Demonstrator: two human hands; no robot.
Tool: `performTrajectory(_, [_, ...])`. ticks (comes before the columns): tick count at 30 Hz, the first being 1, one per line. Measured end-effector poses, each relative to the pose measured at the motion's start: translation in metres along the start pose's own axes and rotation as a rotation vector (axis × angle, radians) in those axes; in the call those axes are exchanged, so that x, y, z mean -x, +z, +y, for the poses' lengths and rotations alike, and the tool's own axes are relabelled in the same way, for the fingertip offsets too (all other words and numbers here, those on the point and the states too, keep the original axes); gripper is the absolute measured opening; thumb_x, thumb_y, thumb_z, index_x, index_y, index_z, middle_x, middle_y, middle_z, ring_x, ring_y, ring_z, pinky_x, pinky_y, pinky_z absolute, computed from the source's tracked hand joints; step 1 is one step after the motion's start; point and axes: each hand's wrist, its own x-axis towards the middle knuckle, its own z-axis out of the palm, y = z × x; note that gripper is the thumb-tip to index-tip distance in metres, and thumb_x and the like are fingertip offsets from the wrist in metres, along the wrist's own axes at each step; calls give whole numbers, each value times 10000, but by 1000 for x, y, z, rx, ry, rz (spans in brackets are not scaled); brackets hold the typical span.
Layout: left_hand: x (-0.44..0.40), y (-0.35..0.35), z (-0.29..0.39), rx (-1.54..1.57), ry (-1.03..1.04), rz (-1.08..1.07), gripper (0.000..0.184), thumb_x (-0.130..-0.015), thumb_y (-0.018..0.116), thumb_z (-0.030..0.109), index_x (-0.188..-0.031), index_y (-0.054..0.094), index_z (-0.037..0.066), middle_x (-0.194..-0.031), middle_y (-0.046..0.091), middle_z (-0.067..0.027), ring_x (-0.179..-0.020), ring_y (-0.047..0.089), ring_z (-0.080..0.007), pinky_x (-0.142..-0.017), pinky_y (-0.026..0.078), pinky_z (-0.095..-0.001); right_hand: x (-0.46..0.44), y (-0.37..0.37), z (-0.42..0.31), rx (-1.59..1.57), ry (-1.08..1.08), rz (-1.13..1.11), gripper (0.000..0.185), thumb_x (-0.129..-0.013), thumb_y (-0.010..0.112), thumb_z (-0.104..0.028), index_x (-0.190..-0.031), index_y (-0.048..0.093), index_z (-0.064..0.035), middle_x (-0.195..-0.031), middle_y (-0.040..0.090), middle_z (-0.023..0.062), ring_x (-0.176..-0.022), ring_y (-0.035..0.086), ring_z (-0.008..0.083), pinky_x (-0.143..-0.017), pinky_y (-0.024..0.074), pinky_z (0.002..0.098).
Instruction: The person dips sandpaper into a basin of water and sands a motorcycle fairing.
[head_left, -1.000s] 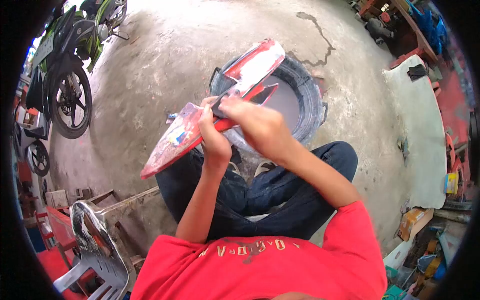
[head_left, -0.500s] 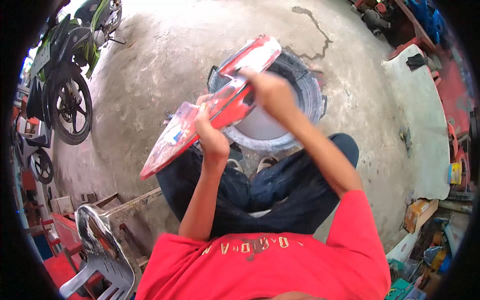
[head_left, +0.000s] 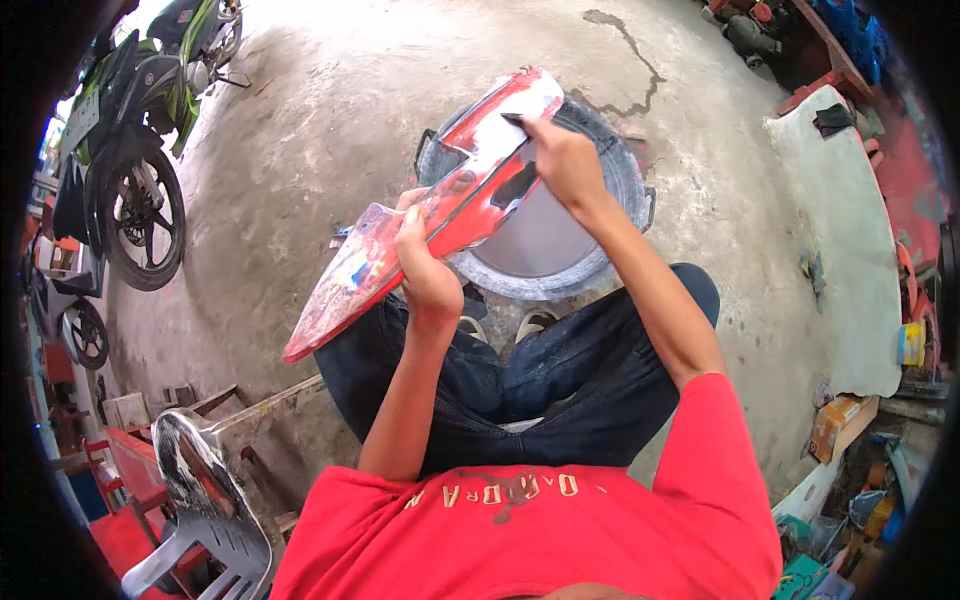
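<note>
Red-and-white panel [head_left: 462, 212] slants in the left hand [head_left: 428, 280], tip pointing lower left.

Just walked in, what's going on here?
A seated person holds a long red-and-white panel in the left hand, over a round basin of what looks like greyish liquid. The right hand holds a small dark piece against a white area near the panel's far end. The panel's surface is patchy, red and white. A motorcycle stands off to the left.
</note>
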Motion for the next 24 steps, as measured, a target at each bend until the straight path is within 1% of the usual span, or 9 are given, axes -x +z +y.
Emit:
performTrajectory(3, [-5,-1,8,111,-39,-23,455,-1042,255,322,-1241,537,26,-1166,653,-121,-1071,673,-214,-825,586,-350,20,-1,-63,-205,-347,237,343,-901,569,-36,-1223,684,-57,-975,716,216,-873,719,365,-713,569,452])
performTrajectory(4, [-7,-4,8,124,-35,-26,454,-1045,256,321,-1242,536,23,-1165,653,-120,-1076,670,-213,-828,584,-350,24,-1,-60,-235,-370,206,351,-882,584,7,-1209,690,-64,-1054,719,213,-961,724,340,-783,586,431])
performTrajectory(8, [-1,-3,-3,-112,79,-49,428,-1044,262,306,-1216,540,30,-1148,654,-111,-1067,670,-214,-868,573,-343,-6,-14,-8,-15,300,-144,421,-843,604,97,-1215,694,-77,-1197,704,189,-1116,701,295,-926,575,385])
performTrajectory(12, [-5,-5,-3,-17,-31,14,410,-1042,267,296,-1202,546,42,-1128,659,-100,-1033,673,-202,-841,568,-337,28,-7,-80,-228,-328,227,353,-909,588,19,-1242,674,-61,-1072,711,223,-966,723,353,-798,579,426])
performTrajectory(14, [-1,0,3,57,-103,34,407,-1039,270,303,-1189,550,49,-1114,664,-98,-1004,677,-196,-806,563,-333,17,-3,-43,-107,-50,30,370,-898,603,19,-1248,676,-78,-1141,709,200,-1029,713,334,-847,579,408])
performTrajectory(16, [-5,-7,-10,-201,82,-10,403,-1036,274,306,-1181,550,52,-1107,669,-98,-981,680,-195,-782,552,-327,-6,-13,-22,2,242,-174,403,-877,622,17,-1258,678,-99,-1237,695,169,-1101,698,314,-908,575,386])
performTrajectory(21, [-6,-4,3,24,-9,-9,414,-1037,269,295,-1197,550,38,-1116,668,-105,-976,676,-188,-797,540,-315,32,-13,-79,-239,-355,110,417,-883,591,58,-1252,680,-115,-1205,714,152,-1071,715,300,-881,583,394])
performTrajectory(23, [-4,-7,-4,-224,177,-17,426,-1037,271,305,-1216,549,36,-1124,666,-107,-990,674,-192,-822,545,-320,24,-9,-48,-121,-329,71,412,-874,592,52,-1248,681,-96,-1160,721,168,-1028,724,311,-855,581,398])
performTrajectory(24, [-3,-8,-7,-263,196,-18,432,-1038,272,310,-1225,548,35,-1128,665,-107,-999,673,-193,-831,548,-323,14,-11,-37,-91,-71,-36,412,-857,593,45,-1239,683,-80,-1099,723,187,-976,729,328,-824,578,400])
